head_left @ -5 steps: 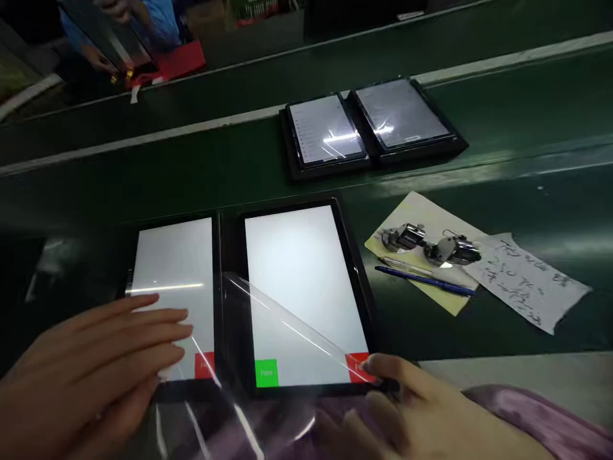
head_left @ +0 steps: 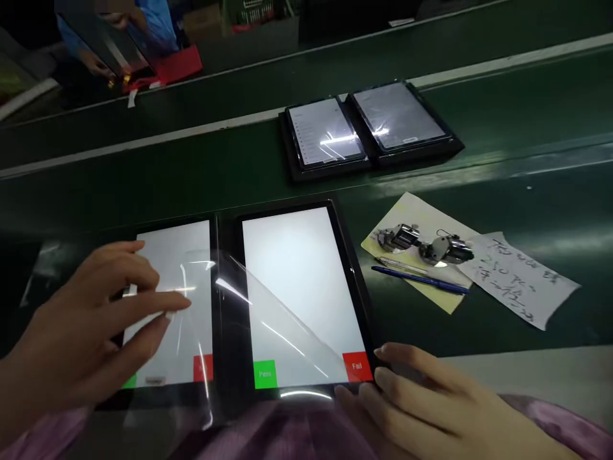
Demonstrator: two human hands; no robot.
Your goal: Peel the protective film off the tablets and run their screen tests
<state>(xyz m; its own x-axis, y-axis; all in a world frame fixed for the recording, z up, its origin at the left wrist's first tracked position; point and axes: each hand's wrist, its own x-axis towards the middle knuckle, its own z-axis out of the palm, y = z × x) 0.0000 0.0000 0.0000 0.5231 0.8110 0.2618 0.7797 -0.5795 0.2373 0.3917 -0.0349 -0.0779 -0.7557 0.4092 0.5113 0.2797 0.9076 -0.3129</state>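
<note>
Two tablets lie side by side on dark holders, screens lit white. A green "Pass" box and a red "Fail" box show at the bottom of the right tablet [head_left: 297,287]. My left hand [head_left: 110,313] is over the left tablet [head_left: 179,255], thumb and forefinger pinched on a clear film [head_left: 282,313]. That film is curled and stretches, with bright glare streaks, across part of both tablets. My right hand [head_left: 421,402] lies at the right tablet's lower right corner, fingers extended and slightly apart, touching its edge. Whether film lies under these fingertips is hard to see.
Two more tablets [head_left: 325,131] sit in a dark holder farther back on the green bench. To the right are a yellow paper [head_left: 443,303], two shiny metal parts [head_left: 445,249], a blue pen [head_left: 421,280] and a handwritten note [head_left: 531,281]. Another person [head_left: 156,25] works across the bench.
My left hand has gone from flat, stretched fingers to a pinch on the film. My right hand's fingers have loosened at the tablet corner, uncovering the "Fail" box. The film has shifted upward.
</note>
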